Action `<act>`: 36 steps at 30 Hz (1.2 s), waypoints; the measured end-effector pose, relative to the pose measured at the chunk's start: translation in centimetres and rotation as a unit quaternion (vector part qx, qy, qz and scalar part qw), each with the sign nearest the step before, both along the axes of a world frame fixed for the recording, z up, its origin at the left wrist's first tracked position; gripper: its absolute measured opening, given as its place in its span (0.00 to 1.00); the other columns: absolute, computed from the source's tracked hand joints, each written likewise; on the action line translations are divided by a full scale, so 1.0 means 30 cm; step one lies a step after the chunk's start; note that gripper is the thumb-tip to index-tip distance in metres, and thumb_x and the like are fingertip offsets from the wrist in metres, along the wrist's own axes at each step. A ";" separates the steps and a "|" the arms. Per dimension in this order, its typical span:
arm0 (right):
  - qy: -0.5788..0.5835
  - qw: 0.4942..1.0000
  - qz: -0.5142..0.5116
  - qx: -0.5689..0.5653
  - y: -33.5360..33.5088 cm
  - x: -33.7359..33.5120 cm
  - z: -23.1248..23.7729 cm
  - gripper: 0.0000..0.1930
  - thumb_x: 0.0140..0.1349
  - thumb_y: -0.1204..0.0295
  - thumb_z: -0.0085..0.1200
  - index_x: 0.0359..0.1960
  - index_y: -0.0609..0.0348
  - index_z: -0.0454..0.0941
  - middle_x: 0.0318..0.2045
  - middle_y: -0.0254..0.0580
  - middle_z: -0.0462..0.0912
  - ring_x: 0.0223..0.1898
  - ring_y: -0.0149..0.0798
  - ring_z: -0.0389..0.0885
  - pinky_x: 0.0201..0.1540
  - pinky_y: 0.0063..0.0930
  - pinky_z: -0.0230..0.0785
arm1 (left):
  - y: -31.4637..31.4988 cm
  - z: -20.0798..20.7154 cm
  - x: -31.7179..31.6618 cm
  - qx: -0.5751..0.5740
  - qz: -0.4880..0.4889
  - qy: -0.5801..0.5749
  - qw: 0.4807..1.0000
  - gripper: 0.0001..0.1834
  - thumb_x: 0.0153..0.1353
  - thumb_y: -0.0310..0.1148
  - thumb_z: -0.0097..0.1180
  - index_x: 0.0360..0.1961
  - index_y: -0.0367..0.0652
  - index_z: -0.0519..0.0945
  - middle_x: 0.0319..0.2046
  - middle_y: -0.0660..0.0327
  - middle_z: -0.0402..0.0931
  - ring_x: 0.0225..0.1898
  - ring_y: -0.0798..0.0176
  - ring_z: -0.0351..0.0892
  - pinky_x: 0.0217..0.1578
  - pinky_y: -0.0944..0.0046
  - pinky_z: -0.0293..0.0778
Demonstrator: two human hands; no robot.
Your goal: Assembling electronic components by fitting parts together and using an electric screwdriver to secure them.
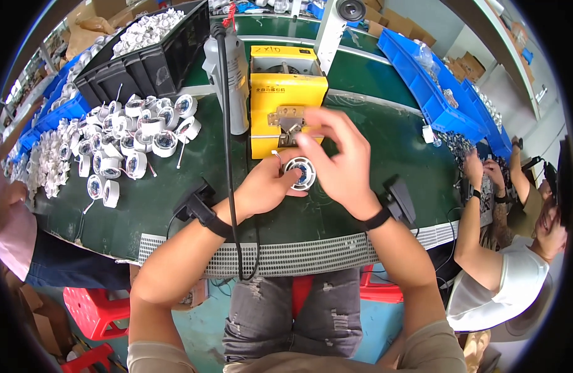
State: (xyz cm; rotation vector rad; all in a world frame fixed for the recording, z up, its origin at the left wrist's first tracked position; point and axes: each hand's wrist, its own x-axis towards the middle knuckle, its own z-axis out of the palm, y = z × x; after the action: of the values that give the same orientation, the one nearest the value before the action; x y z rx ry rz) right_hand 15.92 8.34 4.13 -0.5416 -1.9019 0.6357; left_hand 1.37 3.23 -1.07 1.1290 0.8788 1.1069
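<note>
In my left hand is a round white housing with a dark circuit board inside, gripped at its rim with the thumb over it. My right hand hovers just right of the housing, in front of the yellow screw feeder. Its thumb and index finger are apart, and I see nothing between them. The other fingers are bent and slightly blurred. A metal outlet on the feeder's front lies just beyond those fingertips. Each wrist wears a black strap with a dark device.
Many white round housings with wires pile up at left, before a black crate. A black cable hangs beside a grey cylinder. Blue bins stand at right, where another person's hands work over small parts.
</note>
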 end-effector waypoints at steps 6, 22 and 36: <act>-0.078 0.989 0.063 -0.108 0.012 -0.282 0.050 0.41 0.52 0.68 0.67 0.65 0.62 0.55 0.49 0.53 0.78 0.49 0.45 0.79 0.54 0.35 0.71 | -0.009 -0.002 0.009 0.033 0.045 -0.034 0.998 0.19 0.66 0.19 0.39 0.58 0.35 0.68 0.50 0.54 0.73 0.48 0.60 0.77 0.46 0.59 0.81; 0.304 0.946 -0.031 -0.111 0.101 -0.232 0.136 0.19 0.70 0.64 0.43 0.56 0.62 0.62 0.16 0.38 0.69 0.13 0.30 0.67 0.19 0.25 0.63 | 0.006 -0.007 -0.014 -0.126 0.044 -0.046 0.990 0.18 0.69 0.25 0.41 0.59 0.33 0.65 0.46 0.53 0.74 0.42 0.57 0.80 0.47 0.58 0.82; 0.281 0.953 -0.010 -0.111 0.110 -0.248 0.101 0.15 0.69 0.65 0.44 0.50 0.63 0.64 0.18 0.37 0.70 0.14 0.30 0.68 0.18 0.24 0.62 | 0.005 0.026 -0.026 -0.177 0.040 -0.046 0.982 0.17 0.69 0.25 0.41 0.56 0.28 0.66 0.46 0.50 0.74 0.42 0.54 0.81 0.46 0.58 0.82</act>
State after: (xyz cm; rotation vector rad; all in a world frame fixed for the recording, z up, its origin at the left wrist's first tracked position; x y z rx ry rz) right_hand 8.47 11.62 7.16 -0.4578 -1.2954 0.8904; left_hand 0.60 3.38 -0.29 0.7491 1.0070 1.0105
